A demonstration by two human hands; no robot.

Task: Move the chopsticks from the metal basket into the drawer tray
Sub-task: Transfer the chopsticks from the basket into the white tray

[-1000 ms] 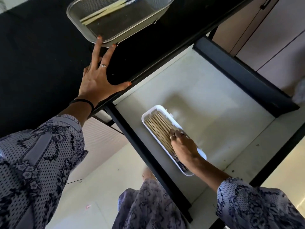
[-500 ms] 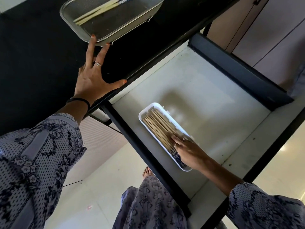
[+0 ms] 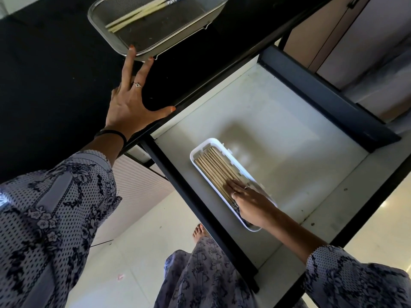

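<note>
A metal mesh basket (image 3: 124, 44) sits on the black counter at the top, with a few pale chopsticks (image 3: 133, 15) lying in it. My left hand (image 3: 131, 105) rests flat on the counter, fingers spread, two fingertips touching the basket's near rim. In the open drawer a white tray (image 3: 195, 152) holds several wooden chopsticks (image 3: 213, 165) side by side. My right hand (image 3: 249, 203) lies flat on the near end of those chopsticks, fingers extended, holding nothing.
The drawer's pale floor (image 3: 289, 121) is framed by dark side rails (image 3: 195, 196) and a dark back wall (image 3: 322, 96). Cabinet doors (image 3: 367, 41) stand at the upper right. My foot (image 3: 199, 232) and patterned clothing show below on the light floor.
My right hand has slid back along the tray toward its near end and flattened on the chopsticks. The left hand stays on the counter at the basket's rim.
</note>
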